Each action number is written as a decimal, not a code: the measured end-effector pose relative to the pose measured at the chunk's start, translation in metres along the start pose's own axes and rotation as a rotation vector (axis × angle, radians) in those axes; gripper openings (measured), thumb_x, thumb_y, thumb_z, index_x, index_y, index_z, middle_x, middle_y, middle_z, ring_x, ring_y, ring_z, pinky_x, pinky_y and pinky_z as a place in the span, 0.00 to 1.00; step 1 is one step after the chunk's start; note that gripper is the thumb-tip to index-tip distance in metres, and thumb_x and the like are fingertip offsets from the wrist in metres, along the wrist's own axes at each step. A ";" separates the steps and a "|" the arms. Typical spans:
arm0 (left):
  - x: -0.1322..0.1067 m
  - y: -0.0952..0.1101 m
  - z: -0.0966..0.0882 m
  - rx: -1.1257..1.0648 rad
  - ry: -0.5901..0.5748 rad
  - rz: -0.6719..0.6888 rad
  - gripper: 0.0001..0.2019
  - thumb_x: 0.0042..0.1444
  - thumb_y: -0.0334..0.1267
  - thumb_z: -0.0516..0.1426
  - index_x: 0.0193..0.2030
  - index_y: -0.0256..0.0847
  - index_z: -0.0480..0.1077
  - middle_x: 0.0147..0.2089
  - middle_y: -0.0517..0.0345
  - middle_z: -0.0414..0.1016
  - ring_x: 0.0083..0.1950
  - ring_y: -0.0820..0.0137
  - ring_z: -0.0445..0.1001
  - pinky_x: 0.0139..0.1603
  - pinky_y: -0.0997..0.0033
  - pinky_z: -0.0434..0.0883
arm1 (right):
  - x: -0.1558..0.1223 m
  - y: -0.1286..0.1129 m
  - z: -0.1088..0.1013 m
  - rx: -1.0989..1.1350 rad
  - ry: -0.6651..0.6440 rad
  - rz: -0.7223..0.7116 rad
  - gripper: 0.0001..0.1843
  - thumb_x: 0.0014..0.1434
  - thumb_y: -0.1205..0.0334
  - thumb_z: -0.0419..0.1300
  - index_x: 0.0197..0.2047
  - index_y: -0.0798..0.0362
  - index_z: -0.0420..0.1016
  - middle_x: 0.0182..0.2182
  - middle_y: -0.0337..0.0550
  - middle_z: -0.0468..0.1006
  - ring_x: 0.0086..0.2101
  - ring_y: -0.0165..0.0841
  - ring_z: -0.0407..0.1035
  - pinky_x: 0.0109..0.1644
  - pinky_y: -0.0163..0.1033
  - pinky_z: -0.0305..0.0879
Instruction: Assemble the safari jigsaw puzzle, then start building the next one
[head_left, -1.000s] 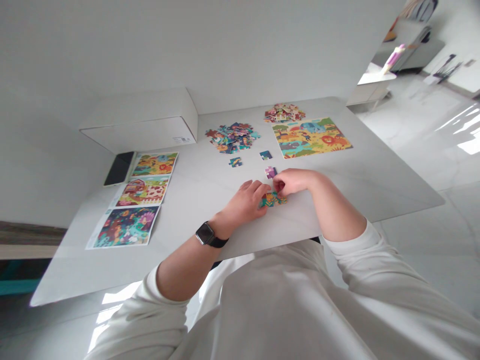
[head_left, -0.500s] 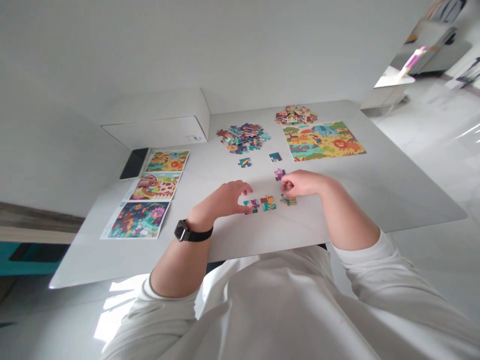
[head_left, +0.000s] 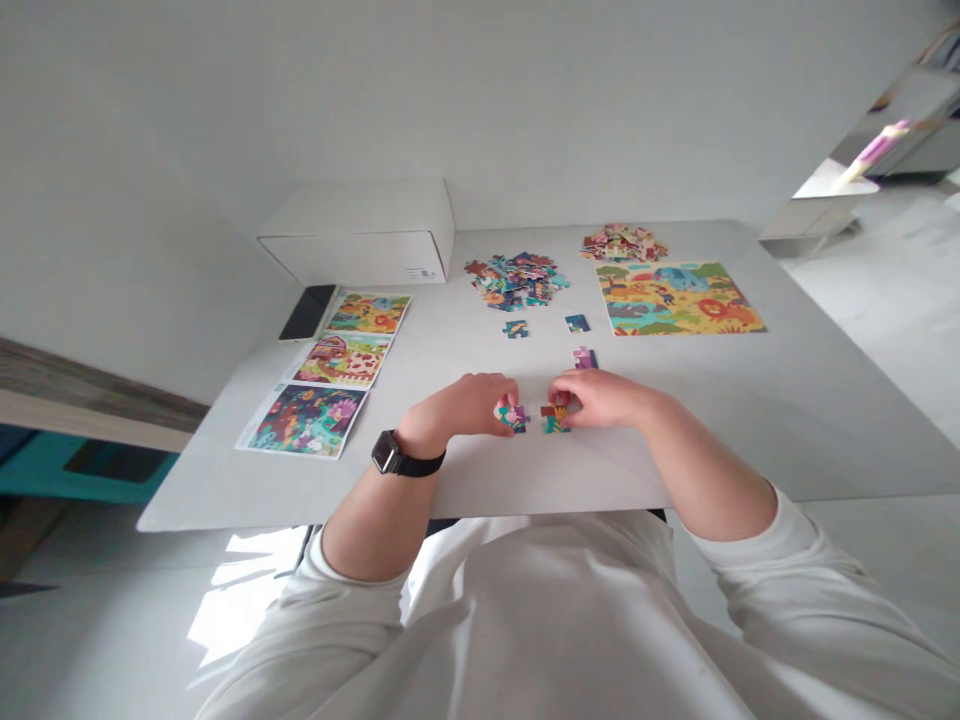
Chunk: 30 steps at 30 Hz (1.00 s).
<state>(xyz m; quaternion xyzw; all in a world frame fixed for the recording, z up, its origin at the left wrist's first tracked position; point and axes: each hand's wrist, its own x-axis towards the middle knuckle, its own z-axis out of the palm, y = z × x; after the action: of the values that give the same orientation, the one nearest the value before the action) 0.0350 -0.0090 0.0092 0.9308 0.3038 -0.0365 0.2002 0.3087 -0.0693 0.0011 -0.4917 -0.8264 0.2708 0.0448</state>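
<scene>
My left hand point(head_left: 465, 403), with a black watch on its wrist, pinches a small puzzle piece point(head_left: 514, 416) against the white table point(head_left: 787, 400). A short gap to its right, my right hand point(head_left: 600, 396) pinches another small cluster of pieces point(head_left: 556, 417). A purple piece point(head_left: 584, 357) lies just beyond my right hand. Two loose blue pieces point(head_left: 514, 328) point(head_left: 577, 322) sit farther back. Behind them is a pile of mixed pieces point(head_left: 516, 278).
A finished animal puzzle point(head_left: 677, 297) lies at the back right with a smaller pile of pieces point(head_left: 622, 241) behind it. Three picture cards point(head_left: 337, 362) lie in a column on the left, beside a dark phone point(head_left: 307, 311). A white box point(head_left: 367, 240) stands against the wall.
The joined pieces have been split apart: my left hand drew one piece leftward, and my right hand now pinches the other cluster. The camera has shifted, so the table sits further right.
</scene>
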 end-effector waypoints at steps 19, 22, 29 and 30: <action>0.005 -0.025 -0.010 -0.007 0.394 -0.196 0.09 0.69 0.43 0.59 0.47 0.44 0.79 0.45 0.52 0.83 0.46 0.59 0.81 0.46 0.62 0.74 | 0.017 0.024 -0.044 0.043 0.421 0.191 0.10 0.66 0.57 0.63 0.46 0.50 0.82 0.44 0.49 0.85 0.38 0.39 0.77 0.47 0.43 0.72; 0.006 -0.029 -0.009 -0.014 0.397 -0.222 0.09 0.69 0.42 0.59 0.48 0.43 0.80 0.45 0.52 0.83 0.46 0.59 0.81 0.47 0.62 0.74 | 0.035 0.029 -0.062 -0.019 0.432 0.233 0.11 0.66 0.58 0.63 0.49 0.51 0.82 0.46 0.50 0.86 0.41 0.40 0.79 0.49 0.43 0.72; 0.010 -0.031 -0.009 -0.054 0.351 -0.272 0.11 0.69 0.43 0.59 0.51 0.44 0.80 0.47 0.54 0.84 0.48 0.60 0.81 0.47 0.64 0.74 | 0.106 0.036 -0.083 -0.114 0.451 0.351 0.12 0.66 0.61 0.65 0.51 0.51 0.85 0.46 0.49 0.88 0.44 0.40 0.81 0.51 0.42 0.73; 0.010 -0.031 -0.009 -0.053 0.344 -0.284 0.11 0.69 0.43 0.59 0.52 0.44 0.81 0.48 0.53 0.84 0.49 0.60 0.81 0.48 0.64 0.74 | 0.118 0.035 -0.082 -0.125 0.447 0.355 0.11 0.66 0.61 0.66 0.51 0.51 0.85 0.46 0.49 0.88 0.45 0.40 0.81 0.52 0.43 0.73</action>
<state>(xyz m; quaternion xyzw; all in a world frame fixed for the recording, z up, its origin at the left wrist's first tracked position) 0.0247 0.0229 0.0050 0.8656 0.4622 0.1030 0.1629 0.3038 0.0756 0.0311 -0.6779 -0.7121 0.1081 0.1474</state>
